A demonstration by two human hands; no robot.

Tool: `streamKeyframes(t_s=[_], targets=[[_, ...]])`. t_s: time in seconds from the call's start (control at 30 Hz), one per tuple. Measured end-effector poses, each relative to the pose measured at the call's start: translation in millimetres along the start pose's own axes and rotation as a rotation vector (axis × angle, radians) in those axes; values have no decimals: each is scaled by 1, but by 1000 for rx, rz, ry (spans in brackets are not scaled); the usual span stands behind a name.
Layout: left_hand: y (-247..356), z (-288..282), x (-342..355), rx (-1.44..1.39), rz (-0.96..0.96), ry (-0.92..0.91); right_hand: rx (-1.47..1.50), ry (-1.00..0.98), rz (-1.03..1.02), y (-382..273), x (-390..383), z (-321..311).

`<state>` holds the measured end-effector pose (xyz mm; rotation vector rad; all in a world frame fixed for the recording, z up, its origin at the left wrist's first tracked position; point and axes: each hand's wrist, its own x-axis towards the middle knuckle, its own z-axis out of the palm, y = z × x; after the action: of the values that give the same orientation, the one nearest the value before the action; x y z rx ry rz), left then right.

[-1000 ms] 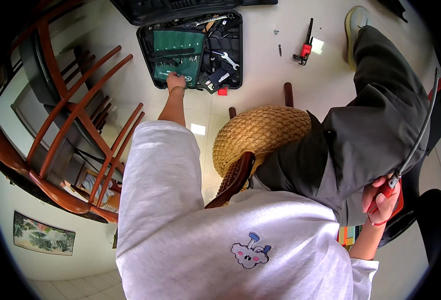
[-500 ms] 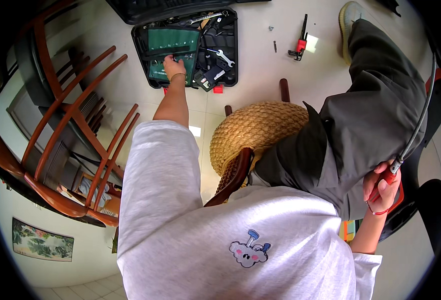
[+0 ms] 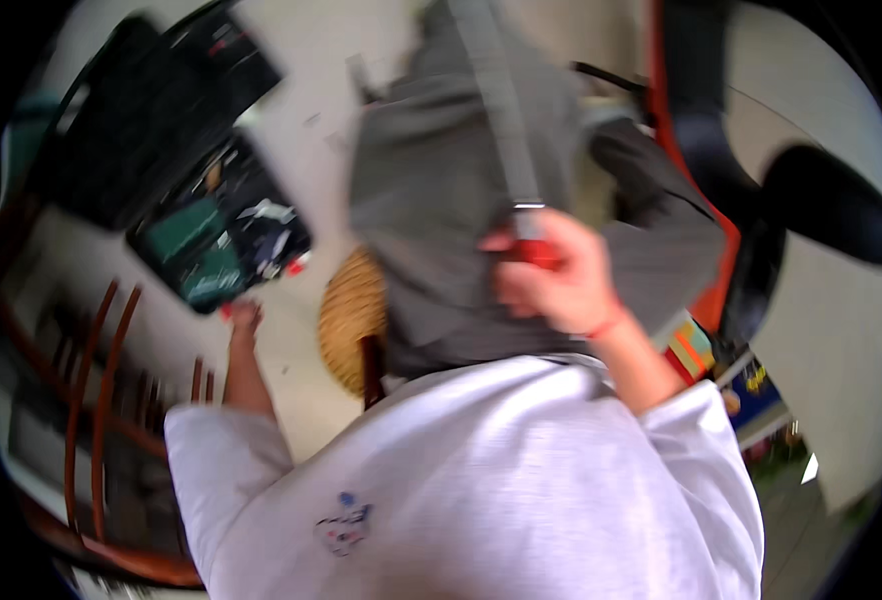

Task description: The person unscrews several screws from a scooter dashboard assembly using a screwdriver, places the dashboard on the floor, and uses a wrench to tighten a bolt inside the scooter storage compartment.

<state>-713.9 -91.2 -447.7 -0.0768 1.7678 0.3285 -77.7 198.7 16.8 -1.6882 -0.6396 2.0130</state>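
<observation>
My right hand (image 3: 561, 275) is wrapped round the red handle of a tool with a long grey metal shaft (image 3: 506, 130). The tool is held in front of my grey trousers (image 3: 431, 200), its shaft pointing away from me and its tip out of sight at the top edge. My left hand (image 3: 246, 318) is at the near edge of the black tool case (image 3: 166, 278), beside a red latch. Motion smears its fingers, and nothing can be made out in them. Inside the case lie a green tool pouch (image 3: 183, 232) and several blurred metal tools (image 3: 269, 212).
The case's black lid (image 3: 111, 120) lies folded back at the far left. A woven straw seat (image 3: 351, 320) is beside my leg. Wooden chairs (image 3: 91, 430) stand at the left; a black and red chair (image 3: 706, 200) is at the right, with colourful boxes (image 3: 691, 352) near it.
The view has swung to the right and blurred. My left hand has drawn back from the green pouch to the case's near edge. My right hand has brought the tool in front of my body.
</observation>
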Motion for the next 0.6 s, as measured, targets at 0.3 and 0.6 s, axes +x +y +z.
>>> streamKeyframes(t_s=[0.3, 0.6], targets=[[165, 174, -166, 148, 319, -207, 75, 286, -204, 80, -45, -7], [199, 464, -512, 239, 791, -1128, 227, 393, -459, 126, -118, -63]])
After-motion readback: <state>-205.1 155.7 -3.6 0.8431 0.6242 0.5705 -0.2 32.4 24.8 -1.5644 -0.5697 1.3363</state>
